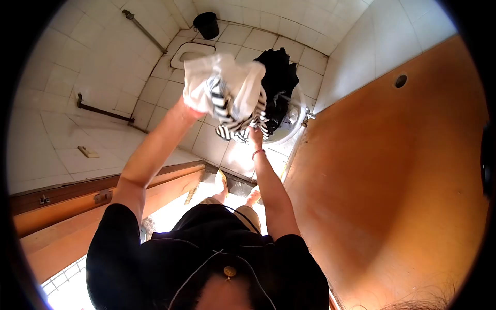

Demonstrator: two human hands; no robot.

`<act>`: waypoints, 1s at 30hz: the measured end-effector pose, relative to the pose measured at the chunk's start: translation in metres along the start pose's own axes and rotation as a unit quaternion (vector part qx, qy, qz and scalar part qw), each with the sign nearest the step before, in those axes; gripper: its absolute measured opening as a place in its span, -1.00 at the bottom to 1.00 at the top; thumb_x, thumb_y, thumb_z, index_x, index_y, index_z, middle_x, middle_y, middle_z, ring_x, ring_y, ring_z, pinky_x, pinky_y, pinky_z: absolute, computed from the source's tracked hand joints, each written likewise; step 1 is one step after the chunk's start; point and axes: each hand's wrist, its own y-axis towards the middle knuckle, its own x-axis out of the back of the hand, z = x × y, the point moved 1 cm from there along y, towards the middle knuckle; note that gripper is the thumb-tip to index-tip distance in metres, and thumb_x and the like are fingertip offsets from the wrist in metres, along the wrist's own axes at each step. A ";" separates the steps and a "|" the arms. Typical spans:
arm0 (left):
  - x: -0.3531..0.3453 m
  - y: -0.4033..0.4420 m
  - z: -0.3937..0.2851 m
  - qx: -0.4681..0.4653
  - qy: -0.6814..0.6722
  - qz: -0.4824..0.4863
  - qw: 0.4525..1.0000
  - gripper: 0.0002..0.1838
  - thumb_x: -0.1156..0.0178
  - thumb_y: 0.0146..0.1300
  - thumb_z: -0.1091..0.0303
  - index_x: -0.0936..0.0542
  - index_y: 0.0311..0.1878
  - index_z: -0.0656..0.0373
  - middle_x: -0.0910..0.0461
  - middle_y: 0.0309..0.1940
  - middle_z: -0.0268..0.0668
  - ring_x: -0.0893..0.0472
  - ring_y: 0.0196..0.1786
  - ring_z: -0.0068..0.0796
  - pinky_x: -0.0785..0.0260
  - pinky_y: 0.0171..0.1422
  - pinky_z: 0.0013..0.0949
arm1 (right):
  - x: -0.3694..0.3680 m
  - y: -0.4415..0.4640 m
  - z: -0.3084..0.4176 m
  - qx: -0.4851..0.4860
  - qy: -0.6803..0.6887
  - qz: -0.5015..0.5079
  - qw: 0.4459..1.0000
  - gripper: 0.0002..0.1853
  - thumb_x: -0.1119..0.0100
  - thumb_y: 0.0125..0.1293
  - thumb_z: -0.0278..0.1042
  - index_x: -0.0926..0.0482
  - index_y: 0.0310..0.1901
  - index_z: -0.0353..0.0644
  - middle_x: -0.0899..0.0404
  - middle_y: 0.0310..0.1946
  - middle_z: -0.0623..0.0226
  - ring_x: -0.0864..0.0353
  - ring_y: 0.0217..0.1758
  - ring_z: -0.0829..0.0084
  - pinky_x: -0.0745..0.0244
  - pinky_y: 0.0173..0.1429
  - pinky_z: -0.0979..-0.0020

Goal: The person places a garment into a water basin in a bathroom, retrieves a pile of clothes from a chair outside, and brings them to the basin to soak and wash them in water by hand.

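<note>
A garment of white cloth (227, 77) and black-and-white striped cloth (240, 124) is bunched in the air in front of me, blurred in places. My left hand (194, 110) reaches up into its white part, which covers the fingers, so their grip is hidden. Lower down, my right hand (256, 135), with a thin band at the wrist, is closed on the striped part. Just beyond it, black cloth (279, 77) is heaped in and over a white basin (295, 126) on the floor.
A black bucket (206, 26) stands in the far corner near a floor-level toilet (192, 53). A tap (309, 117) juts out by the basin. An orange-brown door (382, 191) fills the right side, and a wooden frame (103, 187) runs along the left.
</note>
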 end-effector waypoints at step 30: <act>-0.112 -0.040 -0.043 0.465 -0.197 0.086 0.859 -0.65 -0.15 0.09 0.38 -0.42 -0.05 0.29 -0.54 -0.28 0.02 -0.54 -0.24 -0.16 -0.36 -0.12 -0.27 | 0.192 0.019 0.365 -0.051 0.398 0.146 0.904 -0.84 -0.05 0.19 -0.33 -0.42 -0.50 -0.15 -0.48 -0.58 0.33 -0.48 -0.48 0.38 -0.44 -0.39 0.32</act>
